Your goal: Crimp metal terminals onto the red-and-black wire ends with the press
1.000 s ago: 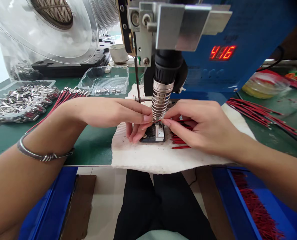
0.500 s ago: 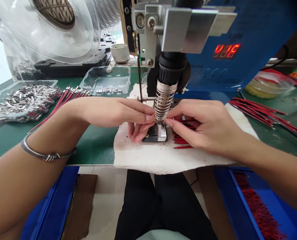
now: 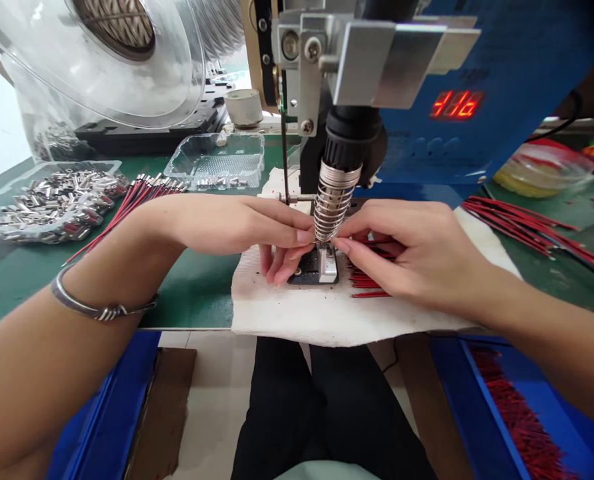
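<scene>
My left hand (image 3: pixel 247 227) and my right hand (image 3: pixel 407 250) meet fingertip to fingertip under the ribbed metal nozzle (image 3: pixel 333 203) of a heat tool. Both pinch something very small there, hidden by the fingers and nozzle. Below them a small black fixture (image 3: pixel 317 270) with a metal block rests on a white cloth (image 3: pixel 327 313). Short red wires (image 3: pixel 364 283) lie on the cloth under my right hand. A silver bangle (image 3: pixel 97 308) circles my left wrist.
A blue machine (image 3: pixel 507 53) with a red digit display (image 3: pixel 455 105) stands behind. Metal sleeves (image 3: pixel 51 207) are piled at left beside red wires (image 3: pixel 137 193) and a clear tray (image 3: pixel 217 162). More red wires (image 3: pixel 527 227) lie at right, and a blue bin (image 3: pixel 517 413) holds wires below.
Both hands keep the same pinch under the nozzle. The view has shifted slightly, so everything sits a little further right.
</scene>
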### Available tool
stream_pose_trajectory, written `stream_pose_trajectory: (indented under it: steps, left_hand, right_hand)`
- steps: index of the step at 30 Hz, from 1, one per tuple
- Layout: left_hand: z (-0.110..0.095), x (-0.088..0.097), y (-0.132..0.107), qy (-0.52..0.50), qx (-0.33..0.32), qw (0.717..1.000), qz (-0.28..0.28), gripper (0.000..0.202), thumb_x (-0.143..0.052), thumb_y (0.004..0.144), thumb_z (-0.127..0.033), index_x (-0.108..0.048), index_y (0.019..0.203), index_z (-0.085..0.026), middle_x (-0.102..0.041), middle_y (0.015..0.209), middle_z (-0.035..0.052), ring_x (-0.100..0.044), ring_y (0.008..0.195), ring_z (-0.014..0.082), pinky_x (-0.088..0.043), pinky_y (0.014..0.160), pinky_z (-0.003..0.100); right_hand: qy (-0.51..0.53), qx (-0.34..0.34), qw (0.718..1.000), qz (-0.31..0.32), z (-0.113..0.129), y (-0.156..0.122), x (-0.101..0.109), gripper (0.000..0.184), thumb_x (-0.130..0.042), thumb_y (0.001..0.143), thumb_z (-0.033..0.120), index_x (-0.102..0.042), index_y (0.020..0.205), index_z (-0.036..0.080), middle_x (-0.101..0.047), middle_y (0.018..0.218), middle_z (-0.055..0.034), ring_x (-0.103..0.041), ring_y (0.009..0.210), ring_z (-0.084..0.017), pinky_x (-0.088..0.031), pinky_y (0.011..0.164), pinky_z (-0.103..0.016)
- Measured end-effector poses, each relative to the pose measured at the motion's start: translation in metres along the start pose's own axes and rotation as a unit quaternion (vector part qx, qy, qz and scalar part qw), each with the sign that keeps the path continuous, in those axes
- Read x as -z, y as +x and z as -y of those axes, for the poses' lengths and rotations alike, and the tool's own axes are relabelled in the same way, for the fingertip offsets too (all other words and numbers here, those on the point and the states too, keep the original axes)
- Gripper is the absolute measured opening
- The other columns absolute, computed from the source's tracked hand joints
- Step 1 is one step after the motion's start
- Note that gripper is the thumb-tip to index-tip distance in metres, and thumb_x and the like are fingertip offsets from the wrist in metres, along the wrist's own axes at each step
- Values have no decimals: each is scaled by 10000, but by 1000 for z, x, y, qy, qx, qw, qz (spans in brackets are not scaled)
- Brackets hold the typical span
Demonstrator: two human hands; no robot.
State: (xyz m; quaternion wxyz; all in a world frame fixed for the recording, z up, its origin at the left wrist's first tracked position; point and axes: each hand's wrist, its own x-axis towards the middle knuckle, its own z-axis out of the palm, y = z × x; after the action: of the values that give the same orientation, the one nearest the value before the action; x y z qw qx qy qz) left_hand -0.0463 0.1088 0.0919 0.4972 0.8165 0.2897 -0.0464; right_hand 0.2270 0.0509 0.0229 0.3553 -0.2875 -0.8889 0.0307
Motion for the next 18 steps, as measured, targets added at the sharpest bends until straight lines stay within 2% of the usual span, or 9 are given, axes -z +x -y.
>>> stream_pose_trajectory:
  steps: [6,10,18]
  left_hand:
    - [-3,-1,2,5,0,1000,2,465,-561,1193,-220,-646,736,-232,-753,800,54,-727,807,213,-631,817,247]
    - [-1,0,3,5,2,1000,8,507,-512,1209,-218,-647,720,-229,-747,781,57,-702,787,207,-638,822,243]
    - [-1,0,2,-3,5,1000,9,460,-598,1189,-274,-647,733,-227,-743,798,59,-743,812,228,-654,826,274]
  right_hand:
    - [-6,-2,1000,4,0,0,0,164,-717,1191,181,-814,1081,252,-834,900,7,-636,612,-163,-559,681,-344]
    - [-6,4,1000,1,1,0,1,161,-722,1197,178,-815,1080,236,-822,895,8,-639,624,-155,-513,644,-335]
    - [-17,14,1000,-4,1,-1,2,154,-736,1195,163,-819,1077,216,-808,887,10,-618,620,-142,-457,600,-329]
